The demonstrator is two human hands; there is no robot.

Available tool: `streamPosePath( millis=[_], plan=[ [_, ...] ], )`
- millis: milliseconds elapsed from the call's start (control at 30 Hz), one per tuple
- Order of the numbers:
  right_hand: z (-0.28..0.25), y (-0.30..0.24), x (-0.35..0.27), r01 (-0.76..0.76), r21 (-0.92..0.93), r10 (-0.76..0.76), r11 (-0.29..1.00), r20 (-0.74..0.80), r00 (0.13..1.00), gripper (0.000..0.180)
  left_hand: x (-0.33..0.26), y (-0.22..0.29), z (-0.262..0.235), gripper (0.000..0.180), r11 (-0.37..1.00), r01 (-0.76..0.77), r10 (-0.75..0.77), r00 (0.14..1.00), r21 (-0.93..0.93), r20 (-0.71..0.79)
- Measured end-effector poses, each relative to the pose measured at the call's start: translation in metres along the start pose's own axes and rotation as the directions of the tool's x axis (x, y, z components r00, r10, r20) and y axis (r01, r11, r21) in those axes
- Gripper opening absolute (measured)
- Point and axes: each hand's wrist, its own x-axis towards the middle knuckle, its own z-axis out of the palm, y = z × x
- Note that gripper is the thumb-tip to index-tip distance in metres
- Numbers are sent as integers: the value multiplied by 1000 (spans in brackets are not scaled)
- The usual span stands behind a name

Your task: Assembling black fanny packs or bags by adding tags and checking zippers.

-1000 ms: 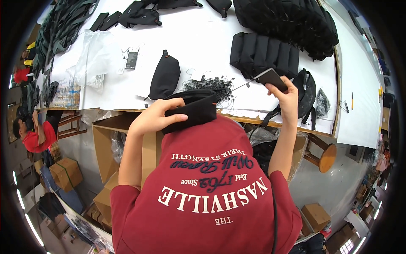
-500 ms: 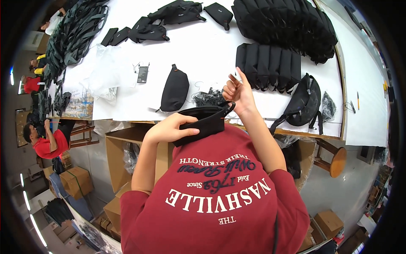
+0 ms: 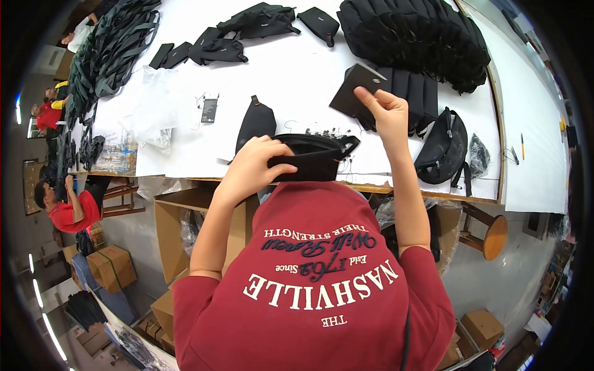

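My left hand [image 3: 252, 166] grips the near left end of a small black zip pouch [image 3: 317, 168], thumb outside and fingers over the rim. The pouch gapes at the top, above the table's front edge, with a loop at its right end. Up and to the right, my right hand [image 3: 391, 117] pinches a dark flat card [image 3: 356, 85] with a small pale mark, between thumb and fingers. Behind the pouch lies a black tapered pouch [image 3: 255, 123]. A heap of small black tag strings [image 3: 331, 134] is partly hidden by the pouch I hold.
Black pouches stand in a row [image 3: 421, 96] behind my right hand, near a large black stack [image 3: 414, 37]. A black waist bag [image 3: 444, 148] lies at right. Clear plastic bags [image 3: 153, 105] and a black tag [image 3: 210, 110] lie left. A cardboard box [image 3: 176, 216] sits below the table.
My right hand has moved up and right from beside the pouch, and the dark card now shows in it. My left hand has moved the pouch slightly forward and right.
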Motion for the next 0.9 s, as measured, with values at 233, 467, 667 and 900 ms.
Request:
streamPosePath(
  millis=[233,467,667,900],
  plan=[
    [11,-39,-22,252,-743,311,620,528,790,35,19,27,21,17,950,-249,289,929,186,-233],
    [7,-23,-35,117,-745,462,657,520,718,43,27,5,31,15,957,-283,287,957,-60,53],
    [-16,-24,-47,92,-624,385,776,584,715,34,86,-72,42,21,739,-128,-98,951,-662,-293],
    [-58,-29,-59,81,-772,254,631,304,918,29,115,-158,140,50,968,246,-223,935,51,-277]
  ],
)
